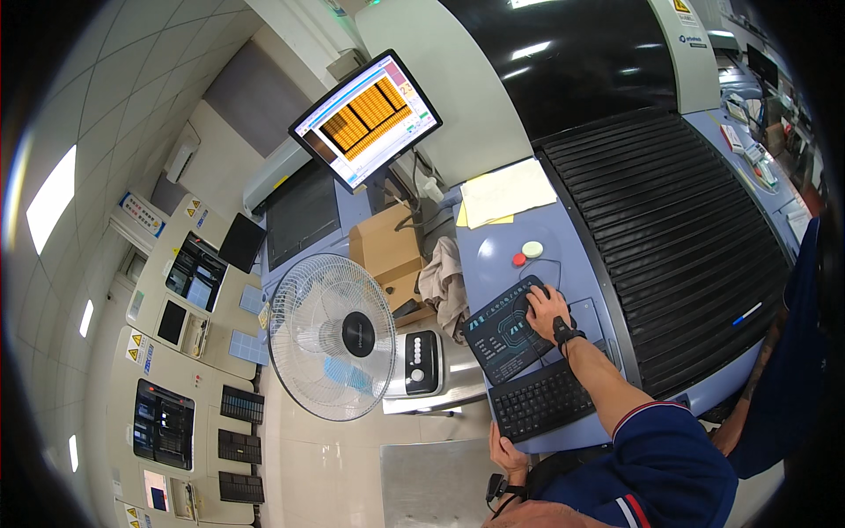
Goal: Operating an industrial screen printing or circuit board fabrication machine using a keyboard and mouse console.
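My right hand (547, 313) rests on a dark printed mouse pad (503, 327), its fingers curved over what looks like a computer mouse. The mouse itself is almost wholly hidden under the palm; a thin cable loops toward it. Just below the pad lies a black keyboard (539, 407). At the keyboard's lower left corner, by the desk edge, is my left hand (507, 454), holding nothing that shows. Its fingers are partly stretched out. Both wrists wear something black. A tilted monitor (365, 119) shows an orange grid pattern.
Beyond the pad are a red button (519, 260), a pale green button (532, 249) and paper sheets (506, 194). A ribbed black conveyor cover (660, 255) runs at right, bearing a blue-white pen (747, 313). A fan (333, 337), cardboard box (385, 242) and cloth (443, 283) stand left. A co-worker's sleeve (783, 378) shows at right.
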Demonstrator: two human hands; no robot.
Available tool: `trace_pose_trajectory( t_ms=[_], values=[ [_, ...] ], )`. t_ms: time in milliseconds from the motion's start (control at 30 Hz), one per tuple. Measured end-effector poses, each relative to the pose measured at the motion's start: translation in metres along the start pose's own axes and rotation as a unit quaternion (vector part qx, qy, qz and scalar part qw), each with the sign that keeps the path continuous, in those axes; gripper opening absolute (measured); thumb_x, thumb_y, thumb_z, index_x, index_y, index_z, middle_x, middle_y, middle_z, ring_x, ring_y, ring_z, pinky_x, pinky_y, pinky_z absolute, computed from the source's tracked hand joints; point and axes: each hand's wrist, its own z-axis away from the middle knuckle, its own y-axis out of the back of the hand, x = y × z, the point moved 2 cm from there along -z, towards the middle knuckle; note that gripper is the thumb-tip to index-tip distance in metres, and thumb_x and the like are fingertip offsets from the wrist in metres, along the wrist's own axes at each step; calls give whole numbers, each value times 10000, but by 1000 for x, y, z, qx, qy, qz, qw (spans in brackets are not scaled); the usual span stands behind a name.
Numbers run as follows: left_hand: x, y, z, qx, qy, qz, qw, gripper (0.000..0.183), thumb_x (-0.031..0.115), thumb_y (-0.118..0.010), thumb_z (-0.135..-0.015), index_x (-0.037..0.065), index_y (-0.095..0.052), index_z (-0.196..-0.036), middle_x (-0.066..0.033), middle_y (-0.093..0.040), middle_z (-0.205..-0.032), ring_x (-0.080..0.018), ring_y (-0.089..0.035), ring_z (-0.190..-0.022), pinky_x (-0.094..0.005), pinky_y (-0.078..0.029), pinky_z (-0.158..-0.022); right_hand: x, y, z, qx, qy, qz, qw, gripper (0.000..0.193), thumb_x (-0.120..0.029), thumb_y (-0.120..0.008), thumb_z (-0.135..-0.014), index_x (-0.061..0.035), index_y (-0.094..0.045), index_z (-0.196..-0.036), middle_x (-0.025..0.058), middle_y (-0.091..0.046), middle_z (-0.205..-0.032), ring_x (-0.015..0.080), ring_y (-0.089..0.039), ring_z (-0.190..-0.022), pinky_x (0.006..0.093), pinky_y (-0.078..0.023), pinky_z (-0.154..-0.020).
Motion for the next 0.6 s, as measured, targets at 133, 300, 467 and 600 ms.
trace_pose_trajectory(
  t_ms=[133, 300, 467, 600],
  values=[
    [-1, 0, -1, 6, -6, -3, 1000, 538, 270, -399, -1025, -121, -629, -1313, -322, -641, -1333, -462, -611, -1260, -471, -436, -1112, -2, 2, 1, 9, -19, 9, 1000, 387, -156, -710, -831, -60, -674, -1205, 106, -601, -1357, 389, -538, -1260, 505, -486, -1028],
    [-3, 1, 0, -8, 6, 2, 1000, 545, 267, -424, -997, -102, -618, -1348, -324, -609, -1383, -480, -589, -1283, -486, -431, -1126, 0, 0, -1, 18, 8, 5, 1000, 388, -155, -709, -832, -64, -678, -1208, 105, -605, -1355, 400, -553, -1241, 497, -494, -1019],
    [2, 1, 0, -9, 9, 1, 1000, 544, 277, -422, -1006, -96, -621, -1349, -322, -614, -1379, -480, -592, -1278, -485, -433, -1123, 2, -1, 0, 32, 5, 0, 999, 384, -143, -710, -830, -64, -679, -1204, 102, -614, -1331, 395, -558, -1233, 494, -495, -1017],
    [-1, 1, 0, -5, 7, -1, 1000, 547, 286, -416, -1017, -100, -620, -1346, -324, -616, -1374, -479, -595, -1274, -483, -436, -1119, 0, 0, -1, 30, 7, -7, 1000, 373, -140, -709, -832, -63, -684, -1195, 104, -618, -1322, 394, -559, -1236, 492, -495, -1017]
  ],
)
